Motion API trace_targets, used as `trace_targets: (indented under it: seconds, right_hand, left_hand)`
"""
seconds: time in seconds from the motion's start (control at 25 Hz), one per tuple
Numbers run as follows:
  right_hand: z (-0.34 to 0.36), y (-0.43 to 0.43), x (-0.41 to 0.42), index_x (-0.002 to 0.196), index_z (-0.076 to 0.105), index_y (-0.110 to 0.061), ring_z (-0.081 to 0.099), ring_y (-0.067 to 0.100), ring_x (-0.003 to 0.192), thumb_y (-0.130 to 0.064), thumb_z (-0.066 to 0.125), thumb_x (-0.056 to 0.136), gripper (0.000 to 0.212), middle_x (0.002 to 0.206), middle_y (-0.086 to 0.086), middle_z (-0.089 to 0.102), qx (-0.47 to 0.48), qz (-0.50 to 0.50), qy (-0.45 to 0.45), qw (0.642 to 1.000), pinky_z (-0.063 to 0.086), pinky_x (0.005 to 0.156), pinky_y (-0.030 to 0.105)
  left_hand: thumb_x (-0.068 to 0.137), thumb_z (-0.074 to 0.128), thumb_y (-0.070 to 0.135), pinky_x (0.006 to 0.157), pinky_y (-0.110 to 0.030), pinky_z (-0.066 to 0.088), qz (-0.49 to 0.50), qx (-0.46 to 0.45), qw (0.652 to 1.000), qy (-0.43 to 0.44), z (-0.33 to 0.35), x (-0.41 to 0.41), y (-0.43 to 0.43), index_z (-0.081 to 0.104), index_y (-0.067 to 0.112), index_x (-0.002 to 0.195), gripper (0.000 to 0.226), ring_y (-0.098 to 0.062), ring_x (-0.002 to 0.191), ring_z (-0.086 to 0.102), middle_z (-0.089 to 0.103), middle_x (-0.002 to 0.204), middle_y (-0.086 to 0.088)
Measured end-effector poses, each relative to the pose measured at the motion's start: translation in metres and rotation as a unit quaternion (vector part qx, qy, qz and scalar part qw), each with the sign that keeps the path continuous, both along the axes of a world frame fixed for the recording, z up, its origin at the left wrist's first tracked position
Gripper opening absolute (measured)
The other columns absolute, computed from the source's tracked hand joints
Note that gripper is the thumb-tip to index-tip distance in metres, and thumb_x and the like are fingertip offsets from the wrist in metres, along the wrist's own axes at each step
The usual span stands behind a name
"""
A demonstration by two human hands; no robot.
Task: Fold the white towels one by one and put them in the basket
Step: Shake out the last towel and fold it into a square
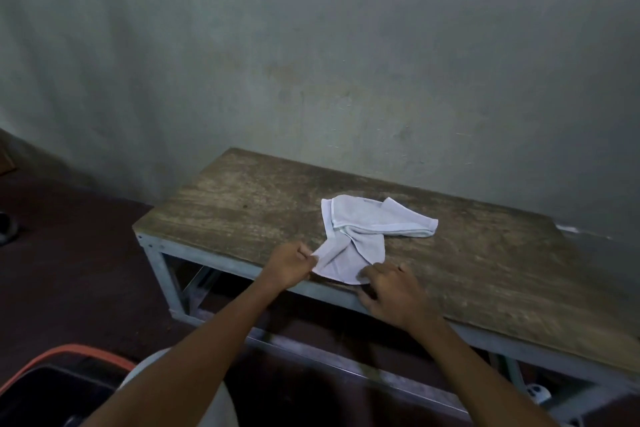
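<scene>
White towel [360,225] lies rumpled on the table [242,204], its near flap reaching the front edge right in front of you and its far end folded over toward the right. Your left hand [289,265] pinches the towel's near left corner just at that front edge. Your right hand [391,295] sits with bent fingers on the towel's near right hem, thumb down by the edge; you cannot tell whether it grips the cloth or only presses it.

You have bare tabletop to the left, behind and far to the right of the towel. The top is worn, scuffed wood on a grey metal frame [162,263], pushed against a stained grey wall [311,45]. The basket [69,352], orange-rimmed and dark inside, stands on the dark red floor [69,270] by your left side, well apart from the towel.
</scene>
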State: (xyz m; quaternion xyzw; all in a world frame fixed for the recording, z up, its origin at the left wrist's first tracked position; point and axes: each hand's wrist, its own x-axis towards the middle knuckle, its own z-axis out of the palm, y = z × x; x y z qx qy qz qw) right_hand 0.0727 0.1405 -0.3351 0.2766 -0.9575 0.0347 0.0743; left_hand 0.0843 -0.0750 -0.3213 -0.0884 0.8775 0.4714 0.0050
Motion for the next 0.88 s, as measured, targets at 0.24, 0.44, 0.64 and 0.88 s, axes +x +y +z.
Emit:
trace_targets:
  seconds: [0.24, 0.44, 0.64, 0.88]
  right_hand:
    - [0.018, -0.039, -0.003, 0.072, 0.061, -0.024, 0.064, 0.016, 0.068, -0.05, 0.05, 0.077, 0.03, 0.066, -0.008, 0.066, -0.132, 0.013, 0.102, 0.986, 0.045, 0.063, 0.029]
    - [0.028, -0.028, -0.008, 0.079, 0.06, -0.02, 0.058, 0.022, 0.068, -0.026, 0.058, 0.085, 0.009, 0.073, -0.001, 0.066, -0.22, 0.033, 0.063, 0.973, 0.035, 0.063, 0.027]
    - [0.051, -0.003, -0.016, 0.087, 0.064, -0.017, 0.054, 0.007, 0.062, -0.023, 0.059, 0.087, 0.007, 0.068, -0.004, 0.061, -0.302, 0.007, -0.031, 0.953, 0.04, 0.06, 0.028]
    - [0.114, 0.014, -0.007, 0.092, 0.071, -0.024, 0.056, 0.003, 0.067, -0.013, 0.06, 0.086, 0.016, 0.074, -0.005, 0.067, -0.307, 0.037, -0.047, 0.95, 0.04, 0.065, 0.015]
  left_hand:
    - [0.091, 0.053, 0.009, 0.067, -0.021, 0.049, -0.06, 0.19, 0.98, -0.025, 0.03, -0.004, 0.015, 0.067, 0.005, 0.083, 0.016, -0.007, 0.056, 0.063, 0.069, 0.075, -0.009]
    - [0.083, 0.065, 0.013, 0.085, -0.025, 0.045, -0.147, -0.054, 0.978, 0.135, 0.018, -0.021, 0.011, 0.06, 0.025, 0.118, 0.038, -0.01, 0.084, 0.057, 0.064, 0.1, -0.003]
    - [0.078, 0.071, 0.034, 0.096, -0.018, 0.029, -0.168, -0.122, 0.953, 0.222, 0.025, -0.037, 0.028, 0.068, 0.033, 0.09, 0.012, -0.004, 0.104, 0.046, 0.061, 0.102, 0.021]
    - [0.076, 0.076, 0.02, 0.076, -0.01, 0.044, -0.206, 0.038, 0.949, 0.237, 0.068, -0.029, 0.05, 0.069, 0.015, 0.078, 0.009, 0.006, 0.075, 0.061, 0.069, 0.077, 0.009]
